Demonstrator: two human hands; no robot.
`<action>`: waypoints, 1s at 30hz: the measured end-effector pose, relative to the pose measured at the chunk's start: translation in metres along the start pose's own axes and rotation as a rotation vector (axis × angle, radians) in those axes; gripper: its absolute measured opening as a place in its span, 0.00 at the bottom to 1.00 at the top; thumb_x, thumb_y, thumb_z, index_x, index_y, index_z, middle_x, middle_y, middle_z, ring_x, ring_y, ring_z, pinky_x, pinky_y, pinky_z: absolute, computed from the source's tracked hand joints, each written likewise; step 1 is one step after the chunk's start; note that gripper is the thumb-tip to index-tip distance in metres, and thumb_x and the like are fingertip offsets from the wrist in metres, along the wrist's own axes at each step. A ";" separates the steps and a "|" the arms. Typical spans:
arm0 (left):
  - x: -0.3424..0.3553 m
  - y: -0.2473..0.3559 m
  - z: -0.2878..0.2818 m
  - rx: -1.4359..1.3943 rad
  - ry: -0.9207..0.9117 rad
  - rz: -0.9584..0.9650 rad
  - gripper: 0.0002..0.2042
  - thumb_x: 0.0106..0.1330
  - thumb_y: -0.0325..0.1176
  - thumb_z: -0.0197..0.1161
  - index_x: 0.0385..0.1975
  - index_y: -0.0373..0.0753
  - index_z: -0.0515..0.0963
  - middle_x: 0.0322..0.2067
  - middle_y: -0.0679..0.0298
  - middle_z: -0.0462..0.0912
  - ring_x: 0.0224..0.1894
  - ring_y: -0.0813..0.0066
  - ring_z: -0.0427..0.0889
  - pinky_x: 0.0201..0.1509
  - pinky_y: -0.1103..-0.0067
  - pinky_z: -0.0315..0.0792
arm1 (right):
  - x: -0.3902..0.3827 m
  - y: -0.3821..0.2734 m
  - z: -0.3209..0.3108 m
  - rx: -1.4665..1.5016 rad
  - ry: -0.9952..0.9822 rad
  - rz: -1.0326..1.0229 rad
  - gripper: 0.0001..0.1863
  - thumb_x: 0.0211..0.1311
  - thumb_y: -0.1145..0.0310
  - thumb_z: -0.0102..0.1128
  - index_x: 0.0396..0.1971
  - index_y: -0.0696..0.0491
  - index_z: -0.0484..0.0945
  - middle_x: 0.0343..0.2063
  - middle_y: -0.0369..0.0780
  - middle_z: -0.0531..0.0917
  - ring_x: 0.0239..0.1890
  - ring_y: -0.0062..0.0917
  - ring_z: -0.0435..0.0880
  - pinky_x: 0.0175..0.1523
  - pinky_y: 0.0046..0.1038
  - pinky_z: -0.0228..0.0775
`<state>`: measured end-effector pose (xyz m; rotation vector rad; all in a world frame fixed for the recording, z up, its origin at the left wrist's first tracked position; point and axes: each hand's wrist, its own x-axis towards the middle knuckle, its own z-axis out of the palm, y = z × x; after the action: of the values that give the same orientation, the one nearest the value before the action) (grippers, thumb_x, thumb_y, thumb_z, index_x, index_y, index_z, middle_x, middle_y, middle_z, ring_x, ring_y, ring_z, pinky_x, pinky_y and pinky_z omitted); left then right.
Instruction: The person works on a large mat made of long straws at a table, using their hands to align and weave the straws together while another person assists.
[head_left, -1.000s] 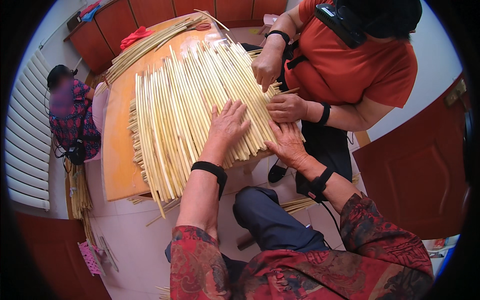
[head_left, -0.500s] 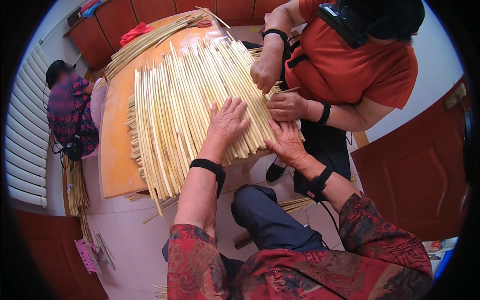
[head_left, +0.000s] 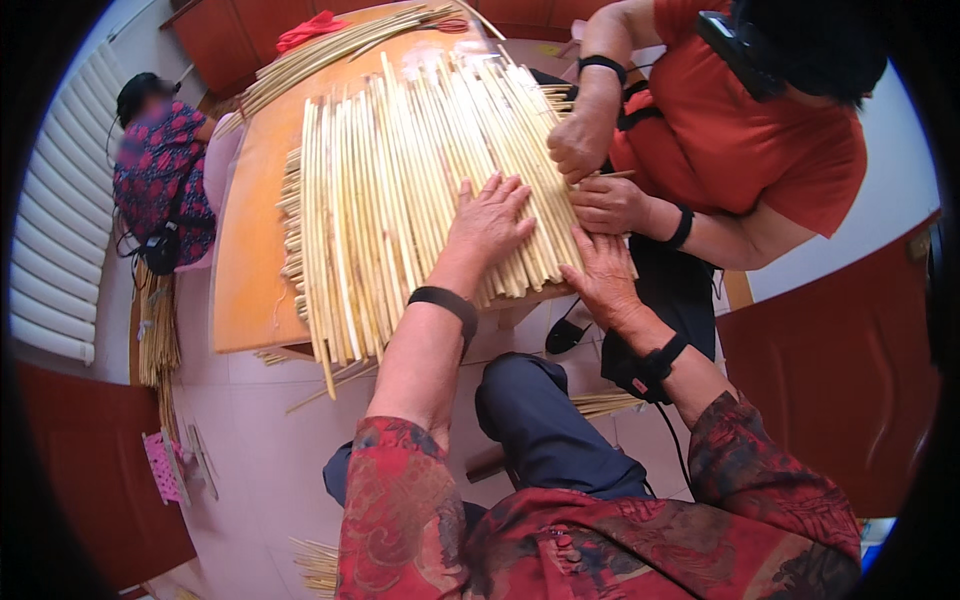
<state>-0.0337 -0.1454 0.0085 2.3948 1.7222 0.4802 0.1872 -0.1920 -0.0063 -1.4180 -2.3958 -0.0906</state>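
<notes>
A wide layer of pale yellow stalks point(head_left: 380, 200), laid side by side, covers much of the orange wooden table point(head_left: 255, 250). My left hand point(head_left: 488, 225) lies palm down on the stalks, fingers spread and holding nothing. Near the layer's right edge, my right hand point(head_left: 606, 275) rests flat on the stalk ends, its fingers stretched out. Just beyond it, a co-worker's hand point(head_left: 610, 205) presses on the same edge, while that person's other hand point(head_left: 580, 145) is closed above the stalks; what it holds, if anything, I cannot make out.
Across from my right side sits the co-worker in a red shirt point(head_left: 740, 150). More stalks point(head_left: 350, 50) and a red cloth point(head_left: 310, 30) lie at the table's far end. Another person point(head_left: 165, 165) sits left, by a white radiator point(head_left: 60, 220). Stalk bundles point(head_left: 158, 320) stand near the wall.
The whole view has shifted, so the table and people appear farther right and a little higher. Both my hands keep about the same places on the stalks.
</notes>
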 end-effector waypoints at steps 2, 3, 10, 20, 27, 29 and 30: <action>0.001 -0.001 0.000 0.005 -0.030 0.003 0.28 0.66 0.52 0.47 0.64 0.47 0.62 0.68 0.65 0.57 0.71 0.64 0.51 0.70 0.51 0.40 | 0.000 0.000 -0.001 0.001 -0.011 -0.002 0.36 0.57 0.49 0.54 0.60 0.57 0.64 0.60 0.53 0.63 0.63 0.49 0.56 0.69 0.46 0.40; 0.001 -0.001 0.000 0.015 -0.041 0.000 0.28 0.66 0.52 0.47 0.64 0.47 0.62 0.68 0.65 0.56 0.71 0.65 0.51 0.70 0.51 0.40 | 0.000 0.000 -0.002 -0.002 -0.007 -0.005 0.36 0.57 0.49 0.54 0.60 0.57 0.64 0.60 0.53 0.63 0.63 0.49 0.56 0.69 0.46 0.40; 0.001 -0.001 -0.002 -0.008 -0.069 -0.021 0.28 0.65 0.53 0.45 0.65 0.50 0.61 0.69 0.68 0.55 0.71 0.67 0.50 0.72 0.52 0.37 | 0.001 -0.002 -0.005 -0.016 -0.040 -0.002 0.36 0.59 0.49 0.52 0.61 0.57 0.63 0.59 0.53 0.63 0.63 0.49 0.56 0.69 0.46 0.40; 0.001 0.001 -0.005 -0.001 -0.063 -0.013 0.28 0.66 0.53 0.46 0.64 0.49 0.62 0.68 0.67 0.56 0.71 0.66 0.50 0.71 0.52 0.38 | 0.000 -0.002 -0.005 -0.038 -0.029 0.011 0.36 0.59 0.46 0.50 0.61 0.57 0.63 0.58 0.52 0.64 0.62 0.49 0.57 0.69 0.46 0.41; 0.000 0.002 -0.006 0.000 -0.050 -0.007 0.28 0.66 0.52 0.47 0.64 0.48 0.62 0.68 0.65 0.57 0.71 0.65 0.51 0.71 0.52 0.39 | -0.002 -0.002 -0.003 -0.009 -0.035 0.015 0.36 0.59 0.46 0.51 0.61 0.57 0.63 0.59 0.52 0.63 0.63 0.48 0.57 0.69 0.46 0.41; -0.001 0.001 -0.005 0.001 -0.044 -0.006 0.28 0.66 0.52 0.47 0.64 0.48 0.62 0.68 0.65 0.57 0.71 0.65 0.51 0.71 0.52 0.40 | -0.002 -0.001 -0.002 -0.022 -0.034 0.009 0.36 0.59 0.46 0.51 0.61 0.57 0.63 0.59 0.52 0.63 0.63 0.48 0.57 0.69 0.46 0.41; -0.001 0.001 -0.005 0.002 -0.044 -0.004 0.28 0.66 0.52 0.47 0.64 0.47 0.62 0.68 0.65 0.57 0.71 0.65 0.51 0.71 0.52 0.40 | -0.002 -0.001 -0.001 -0.011 -0.043 0.011 0.36 0.59 0.46 0.51 0.61 0.57 0.63 0.60 0.52 0.63 0.63 0.48 0.56 0.69 0.46 0.40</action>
<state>-0.0350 -0.1466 0.0130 2.3841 1.7091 0.4221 0.1878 -0.1941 -0.0058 -1.4529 -2.4252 -0.0717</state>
